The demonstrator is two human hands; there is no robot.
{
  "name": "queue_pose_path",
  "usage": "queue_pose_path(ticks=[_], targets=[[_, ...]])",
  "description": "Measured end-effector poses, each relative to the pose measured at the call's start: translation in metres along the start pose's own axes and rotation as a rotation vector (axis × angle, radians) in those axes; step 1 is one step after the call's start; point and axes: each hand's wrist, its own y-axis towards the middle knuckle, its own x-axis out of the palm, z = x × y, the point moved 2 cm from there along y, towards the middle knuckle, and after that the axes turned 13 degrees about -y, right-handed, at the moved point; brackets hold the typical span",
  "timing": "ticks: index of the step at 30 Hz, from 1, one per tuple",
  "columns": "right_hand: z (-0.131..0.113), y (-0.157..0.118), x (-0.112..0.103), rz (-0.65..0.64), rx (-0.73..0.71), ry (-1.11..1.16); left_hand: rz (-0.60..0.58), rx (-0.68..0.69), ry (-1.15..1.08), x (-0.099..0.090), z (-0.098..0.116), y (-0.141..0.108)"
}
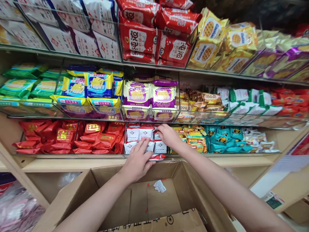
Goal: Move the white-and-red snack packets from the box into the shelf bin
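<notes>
Small white snack packets (132, 133) with a dark diamond mark stand in rows in a clear-walled bin of the lowest shelf. My left hand (137, 159) rests over the front of this bin, its fingers stretched across the packets and the thumb apart. Beneath that hand, a red-and-white packet (157, 157) lies at the bin's front edge. My right hand (170, 137) reaches in at the bin's right side, fingers curled together at a white snack packet (157, 135); the fingertips are partly hidden. Below both arms is an open cardboard box (164, 204) with a crumpled white paper piece (159, 186) inside.
Red packets (94, 138) fill the bins to the left; yellow packets (193, 138) and teal packets (224, 137) sit to the right. Biscuit packs (142, 95) line the shelf above, behind a glass front edge (149, 117). A wooden ledge (60, 163) runs below.
</notes>
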Motion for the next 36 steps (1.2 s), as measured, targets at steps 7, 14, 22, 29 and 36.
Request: queue_pose_path(ticks=[7,14,22,29,36], targets=[[-0.006,-0.052,-0.004,-0.145,-0.108,0.762,0.045,-0.137,-0.181,0.001,-0.004,0.004],[-0.003,-0.055,0.013,-0.138,0.015,0.904,0.14,-0.163,-0.336,-0.002,-0.007,0.01],[0.003,-0.063,0.0,-0.005,0.165,1.273,0.225,-0.049,-0.344,-0.005,-0.007,0.003],[-0.008,-0.082,0.013,-0.05,0.128,1.124,0.196,0.066,-0.311,0.006,-0.005,-0.003],[-0.013,-0.097,0.022,0.002,0.225,1.155,0.205,-0.127,-0.743,0.009,0.004,-0.003]])
